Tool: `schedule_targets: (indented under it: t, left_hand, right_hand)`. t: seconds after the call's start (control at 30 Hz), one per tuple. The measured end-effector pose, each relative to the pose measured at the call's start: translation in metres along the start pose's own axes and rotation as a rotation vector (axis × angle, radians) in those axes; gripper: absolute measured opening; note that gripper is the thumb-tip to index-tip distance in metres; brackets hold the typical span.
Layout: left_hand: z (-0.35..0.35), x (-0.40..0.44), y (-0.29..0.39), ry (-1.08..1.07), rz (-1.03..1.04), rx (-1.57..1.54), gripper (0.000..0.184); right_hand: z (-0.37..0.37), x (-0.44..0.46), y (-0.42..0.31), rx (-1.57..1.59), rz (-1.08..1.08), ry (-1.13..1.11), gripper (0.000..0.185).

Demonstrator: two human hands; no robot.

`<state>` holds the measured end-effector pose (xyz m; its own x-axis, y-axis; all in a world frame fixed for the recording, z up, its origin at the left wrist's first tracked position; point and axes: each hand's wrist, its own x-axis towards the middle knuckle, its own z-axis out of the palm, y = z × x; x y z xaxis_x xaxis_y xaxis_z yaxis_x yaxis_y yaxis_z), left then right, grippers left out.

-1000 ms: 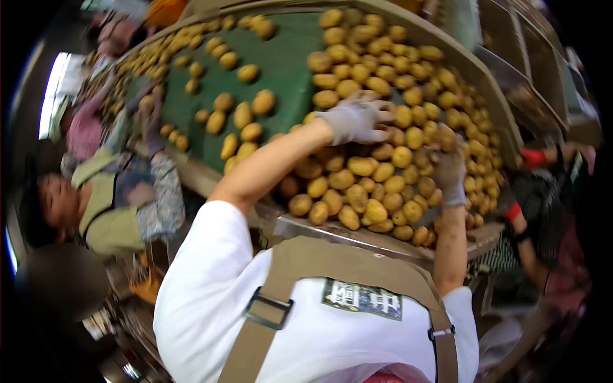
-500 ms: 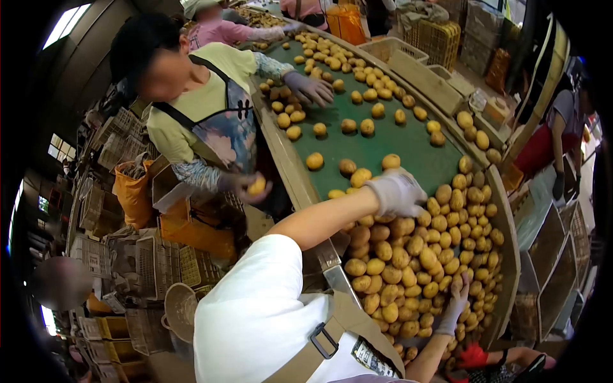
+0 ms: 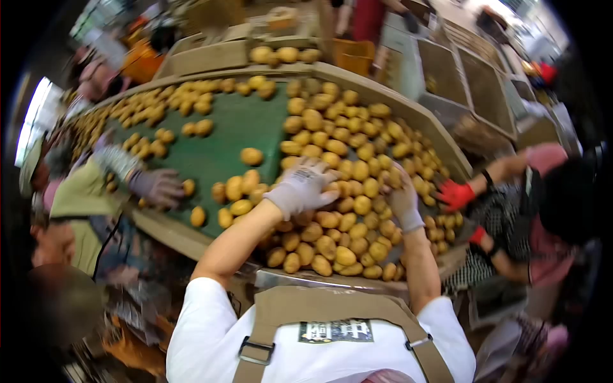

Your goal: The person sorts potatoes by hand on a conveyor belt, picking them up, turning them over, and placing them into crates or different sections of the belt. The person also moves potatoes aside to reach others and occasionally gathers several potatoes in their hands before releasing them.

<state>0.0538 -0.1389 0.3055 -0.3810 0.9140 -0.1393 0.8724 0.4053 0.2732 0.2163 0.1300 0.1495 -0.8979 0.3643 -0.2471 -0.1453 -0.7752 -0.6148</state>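
Note:
A heap of potatoes [image 3: 329, 236] covers the sorting table around both my hands. My left hand [image 3: 300, 189], in a pale grey work glove with lettering on its back, lies over the potatoes with its fingers spread. To the right, my right hand [image 3: 405, 201] wears a similar glove and rests against potatoes in the heap. Its fingers are stretched away from me, and their tips are partly blurred among the potatoes. Left of the heap, more potatoes lie scattered on the green conveyor belt [image 3: 239, 124].
At left, a co-worker's grey-gloved hand [image 3: 158, 187] is over the belt. Another co-worker's red-gloved hand [image 3: 454, 194] reaches the heap from the right. A raised wooden rim [image 3: 415, 110] borders the far side. Grey crates [image 3: 440, 70] stand beyond it, and an orange container [image 3: 353, 56].
The view has turned to the right. My left hand has moved from the belt-side edge of the heap onto the potatoes, fingers spread. My right hand stays among the potatoes.

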Motion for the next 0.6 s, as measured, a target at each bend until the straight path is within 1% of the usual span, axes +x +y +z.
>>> schedule_targets:
  t: [0.03,0.1,0.13,0.17,0.2,0.3,0.33,0.43,0.47,0.5,0.57,0.6]
  left_hand:
    - [0.009,0.015,0.007,-0.07,0.026,0.097,0.054]
    - [0.023,0.034,0.014,-0.247,0.008,0.161,0.062]
    - [0.025,0.04,0.015,-0.329,-0.029,0.216,0.066]
    - [0.027,0.043,0.017,-0.36,-0.051,0.221,0.066]
    - [0.027,0.044,0.017,-0.359,-0.047,0.216,0.067]
    - [0.028,0.043,0.02,-0.371,-0.051,0.23,0.068]
    - [0.027,0.045,0.02,-0.37,-0.058,0.237,0.067]
    - [0.027,0.044,0.02,-0.363,-0.057,0.239,0.069]
    - [0.032,0.041,0.016,-0.323,-0.052,0.213,0.068]
    - [0.036,0.04,0.013,-0.296,-0.044,0.189,0.07]
    - [0.037,0.041,0.015,-0.268,-0.05,0.181,0.07]
    - [0.043,0.041,0.014,-0.246,0.001,0.178,0.069]
  right_hand:
    - [0.006,0.0,0.0,0.039,-0.052,0.192,0.04]
    - [0.006,-0.01,-0.013,0.177,0.002,0.08,0.037]
    - [0.018,-0.017,-0.022,0.229,-0.028,0.016,0.036]
    - [0.034,-0.022,-0.031,0.286,-0.052,-0.062,0.036]
    - [0.045,-0.026,-0.037,0.342,-0.064,-0.05,0.038]
    - [0.044,-0.024,-0.043,0.434,-0.069,-0.197,0.039]
    - [0.051,-0.026,-0.046,0.427,-0.054,-0.143,0.041]
    - [0.048,-0.025,-0.042,0.362,-0.015,-0.178,0.05]
    - [0.048,-0.023,-0.04,0.315,-0.007,-0.138,0.062]
    - [0.052,-0.025,-0.04,0.271,-0.006,-0.135,0.063]
    - [0.055,-0.025,-0.04,0.182,0.01,-0.051,0.064]
    - [0.054,-0.027,-0.041,0.201,0.021,-0.064,0.064]
